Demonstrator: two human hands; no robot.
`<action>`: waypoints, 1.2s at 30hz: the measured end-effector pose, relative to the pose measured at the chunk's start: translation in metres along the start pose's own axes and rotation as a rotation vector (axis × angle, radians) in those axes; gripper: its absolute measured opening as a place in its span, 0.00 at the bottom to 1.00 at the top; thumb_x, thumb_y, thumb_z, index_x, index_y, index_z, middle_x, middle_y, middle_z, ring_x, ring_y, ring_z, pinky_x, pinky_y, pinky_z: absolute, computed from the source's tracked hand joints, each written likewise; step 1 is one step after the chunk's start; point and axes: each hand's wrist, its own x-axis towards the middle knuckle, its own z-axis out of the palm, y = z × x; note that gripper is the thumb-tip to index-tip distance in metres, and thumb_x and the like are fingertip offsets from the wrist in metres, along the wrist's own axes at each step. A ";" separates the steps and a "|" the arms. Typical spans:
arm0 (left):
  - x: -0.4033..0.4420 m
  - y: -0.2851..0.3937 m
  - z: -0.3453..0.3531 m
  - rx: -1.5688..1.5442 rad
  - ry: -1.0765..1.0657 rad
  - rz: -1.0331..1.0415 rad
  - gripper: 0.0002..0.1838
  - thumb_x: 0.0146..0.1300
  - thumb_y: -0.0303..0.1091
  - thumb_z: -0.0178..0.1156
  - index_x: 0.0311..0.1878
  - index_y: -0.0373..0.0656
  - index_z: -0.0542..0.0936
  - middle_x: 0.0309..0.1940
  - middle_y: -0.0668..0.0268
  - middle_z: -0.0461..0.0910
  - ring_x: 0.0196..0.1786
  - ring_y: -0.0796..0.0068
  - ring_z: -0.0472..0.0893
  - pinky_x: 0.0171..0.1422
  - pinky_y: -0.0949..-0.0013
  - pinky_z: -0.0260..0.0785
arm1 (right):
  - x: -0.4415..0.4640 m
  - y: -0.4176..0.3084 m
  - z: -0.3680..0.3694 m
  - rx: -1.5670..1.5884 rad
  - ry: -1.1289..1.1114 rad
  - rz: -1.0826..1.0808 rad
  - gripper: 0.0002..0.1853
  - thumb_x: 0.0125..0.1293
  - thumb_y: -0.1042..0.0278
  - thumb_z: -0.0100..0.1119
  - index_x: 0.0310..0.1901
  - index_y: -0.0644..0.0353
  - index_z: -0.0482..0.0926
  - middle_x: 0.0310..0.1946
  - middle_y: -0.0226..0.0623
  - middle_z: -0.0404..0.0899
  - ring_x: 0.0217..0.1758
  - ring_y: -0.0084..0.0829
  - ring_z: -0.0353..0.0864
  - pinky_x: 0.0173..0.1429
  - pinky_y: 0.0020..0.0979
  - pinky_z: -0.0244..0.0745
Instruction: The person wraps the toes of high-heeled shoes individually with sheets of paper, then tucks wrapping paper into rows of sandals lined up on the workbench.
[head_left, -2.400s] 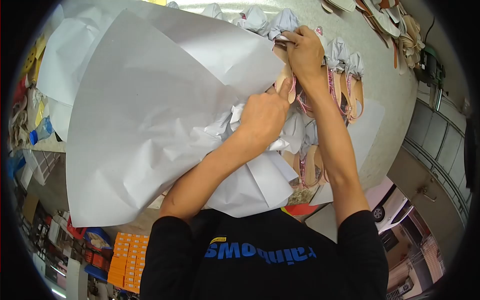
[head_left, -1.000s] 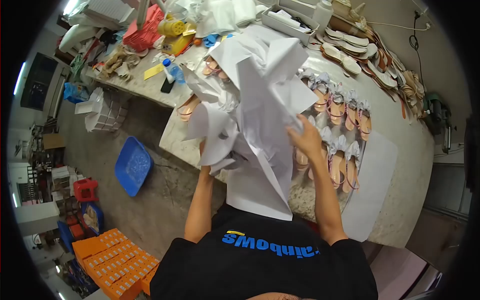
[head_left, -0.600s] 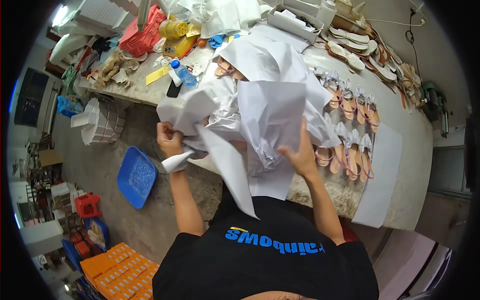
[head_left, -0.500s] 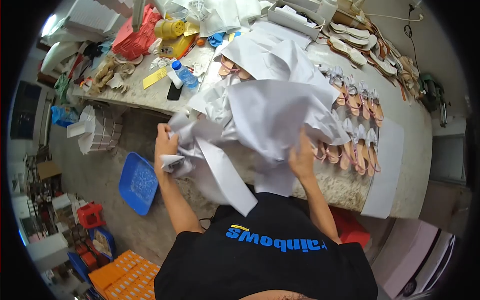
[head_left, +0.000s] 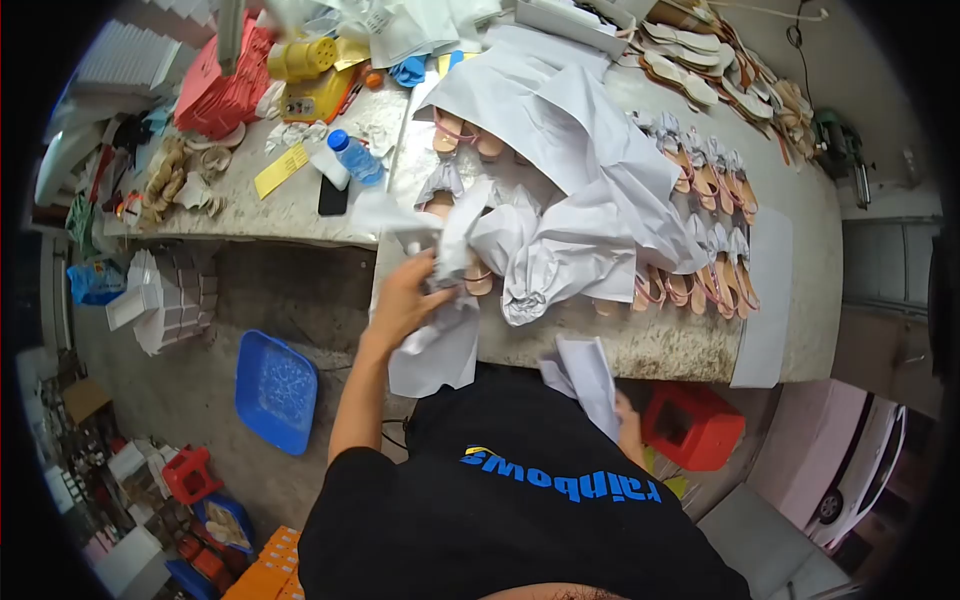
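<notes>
My left hand (head_left: 402, 303) is at the table's front edge, its fingers closed on crumpled white paper (head_left: 438, 355) that hangs over the edge and is partly blurred. My right hand (head_left: 629, 425) is low beside my body, holding a folded sheet of white paper (head_left: 588, 380); most of its fingers are hidden. Between and beyond the hands, a heap of crumpled white paper (head_left: 575, 240) and a large white sheet (head_left: 535, 115) cover some sandals. Pink-strapped sandals (head_left: 737, 272) stand in rows to the right, several with paper tucked in them.
On the table's left part lie a water bottle (head_left: 355, 158), a black phone (head_left: 333, 195) and a yellow slip (head_left: 281, 171). White insoles (head_left: 680, 80) are stacked at the back right. A blue basin (head_left: 277, 390) and a red stool (head_left: 693, 427) are on the floor.
My right hand has left the paper heap and come down beside my body with a sheet. My left hand has moved right, towards the heap, with its paper. More sandals show at left.
</notes>
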 end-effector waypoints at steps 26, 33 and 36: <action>0.070 0.162 -0.035 0.158 -0.148 -0.435 0.18 0.59 0.39 0.68 0.48 0.41 0.78 0.28 0.58 0.81 0.25 0.56 0.78 0.31 0.60 0.70 | 0.422 -0.277 -0.073 -1.039 0.101 -0.211 0.33 0.49 0.51 0.74 0.54 0.64 0.82 0.40 0.47 0.87 0.42 0.43 0.86 0.50 0.38 0.79; 0.104 0.186 -0.073 0.414 -0.621 -0.247 0.45 0.54 0.39 0.70 0.75 0.48 0.61 0.29 0.56 0.82 0.25 0.55 0.79 0.32 0.58 0.70 | 0.182 -0.264 0.045 -1.178 -0.704 -0.542 0.24 0.48 0.68 0.63 0.51 0.60 0.83 0.37 0.46 0.85 0.38 0.46 0.84 0.45 0.39 0.78; 0.115 0.099 0.003 0.423 -0.877 -0.096 0.50 0.53 0.39 0.70 0.79 0.55 0.57 0.30 0.56 0.83 0.26 0.53 0.80 0.33 0.55 0.70 | 0.172 -0.200 0.046 -0.995 -0.516 -0.717 0.25 0.50 0.69 0.63 0.54 0.61 0.82 0.45 0.48 0.85 0.42 0.50 0.83 0.48 0.43 0.78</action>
